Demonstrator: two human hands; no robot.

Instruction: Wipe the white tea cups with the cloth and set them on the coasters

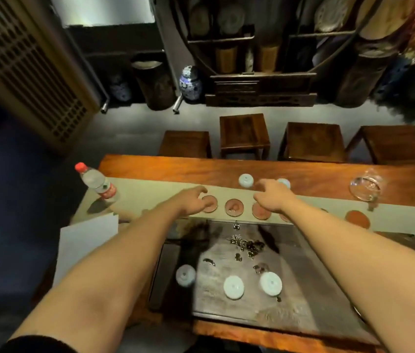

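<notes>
Head view: five white round porcelain tea cups, all upside down, bases up. Three on grey stone tea tray (290, 301) at 6 o'clock: cups (185, 275), (233, 287), (270, 283). Two on long reddish wooden table (175, 169) at 12 o'clock: cup (246, 180), cup (284, 182) partly hidden. Round reddish-brown coasters in row on beige cloth runner (150, 194), five plainly seen; first (209, 203). Left hand (193, 202) loosely curled over it, grasping nothing. Right hand (270, 198) fingers relaxed, near far cups, contact unclear. No wiping cloth identifiable.
</notes>
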